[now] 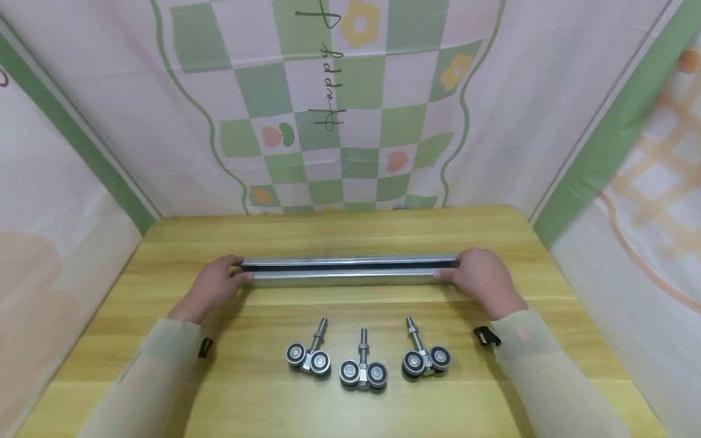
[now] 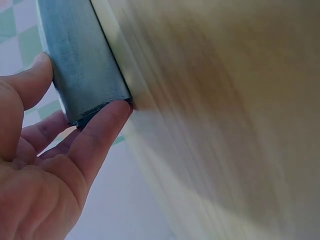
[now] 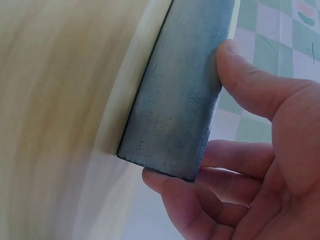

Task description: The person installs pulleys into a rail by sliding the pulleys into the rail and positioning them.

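Observation:
A straight metal channel rail (image 1: 345, 281) lies across the wooden table, its long slot facing up. My left hand (image 1: 210, 283) holds the rail's left end. In the left wrist view, the thumb rests at the upper edge of the rail (image 2: 82, 60) and a finger touches its end. At the right end, my right hand (image 1: 484, 277) grips the rail likewise; the right wrist view shows the thumb on the edge of the rail (image 3: 172, 90) and fingers at its end. Nearer me lie three roller trolleys: left (image 1: 319, 362), middle (image 1: 363, 372) and right (image 1: 439, 358), each with a threaded bolt and nut.
The wooden table (image 1: 339, 234) has rounded far corners. Behind it hangs a green and white checkered cloth (image 1: 312, 97), with more patterned cloth on both sides. A black strap piece (image 1: 486, 336) shows at the right wrist, another (image 1: 205, 347) at the left.

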Motion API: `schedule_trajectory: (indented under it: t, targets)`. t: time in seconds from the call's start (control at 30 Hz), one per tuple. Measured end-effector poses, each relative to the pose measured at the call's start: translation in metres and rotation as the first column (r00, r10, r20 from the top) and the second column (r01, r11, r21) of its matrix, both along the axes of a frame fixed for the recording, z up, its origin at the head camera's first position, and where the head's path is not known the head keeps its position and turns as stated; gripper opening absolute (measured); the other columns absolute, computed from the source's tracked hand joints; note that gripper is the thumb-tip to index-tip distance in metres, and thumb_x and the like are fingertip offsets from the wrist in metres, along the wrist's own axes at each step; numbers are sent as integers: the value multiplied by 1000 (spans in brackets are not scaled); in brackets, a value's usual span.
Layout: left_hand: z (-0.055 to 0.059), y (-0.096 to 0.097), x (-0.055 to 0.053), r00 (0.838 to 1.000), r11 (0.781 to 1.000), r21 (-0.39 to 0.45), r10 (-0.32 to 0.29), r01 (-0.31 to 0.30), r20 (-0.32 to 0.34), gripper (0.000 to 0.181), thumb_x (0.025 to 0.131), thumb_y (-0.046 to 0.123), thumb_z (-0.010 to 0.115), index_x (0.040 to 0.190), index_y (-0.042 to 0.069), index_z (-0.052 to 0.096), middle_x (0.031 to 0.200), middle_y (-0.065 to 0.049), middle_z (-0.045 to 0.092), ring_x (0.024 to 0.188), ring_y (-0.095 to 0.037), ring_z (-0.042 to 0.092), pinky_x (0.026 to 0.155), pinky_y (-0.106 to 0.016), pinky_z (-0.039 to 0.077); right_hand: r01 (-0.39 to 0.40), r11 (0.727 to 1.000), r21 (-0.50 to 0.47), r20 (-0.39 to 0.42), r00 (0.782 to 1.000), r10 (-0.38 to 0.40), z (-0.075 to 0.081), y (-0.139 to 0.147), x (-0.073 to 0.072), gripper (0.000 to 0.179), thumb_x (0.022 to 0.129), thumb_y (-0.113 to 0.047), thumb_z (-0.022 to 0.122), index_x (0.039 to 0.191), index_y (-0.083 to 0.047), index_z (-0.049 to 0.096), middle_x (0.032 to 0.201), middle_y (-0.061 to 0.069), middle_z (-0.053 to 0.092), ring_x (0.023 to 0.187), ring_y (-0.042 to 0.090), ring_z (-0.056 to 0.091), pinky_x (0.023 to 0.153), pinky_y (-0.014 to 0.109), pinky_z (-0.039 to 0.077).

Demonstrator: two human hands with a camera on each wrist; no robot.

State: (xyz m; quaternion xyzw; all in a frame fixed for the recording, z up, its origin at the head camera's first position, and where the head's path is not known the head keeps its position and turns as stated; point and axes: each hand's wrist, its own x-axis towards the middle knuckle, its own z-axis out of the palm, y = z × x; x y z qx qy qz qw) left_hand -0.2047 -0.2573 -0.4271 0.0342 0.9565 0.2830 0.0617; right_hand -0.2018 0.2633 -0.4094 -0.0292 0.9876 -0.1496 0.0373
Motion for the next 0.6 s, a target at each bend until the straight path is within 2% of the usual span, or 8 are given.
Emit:
schedule_trajectory:
  t: [0.2, 0.6]
  targets:
    - [1, -2, 2, 1000, 1000, 0, 14, -14, 0, 63, 96, 32, 68, 139, -10, 47, 139, -33, 47, 128, -50, 42, 107, -62, 32, -32, 999, 39, -14, 999, 33, -1, 1, 3, 53, 84, -57, 73, 64, -11, 55, 62, 5, 54, 60, 26, 50, 60, 46, 46]
    - [1, -4, 11, 1000, 999, 41, 17, -17, 22, 63, 97, 36, 66, 140, -6, 48, 140, -30, 48, 126, -49, 45, 103, -63, 36, -35, 999, 12, -33, 999, 35, 0, 0, 12, 53, 84, -54, 75, 61, -13, 50, 57, 3, 47, 54, 22, 43, 52, 38, 40]
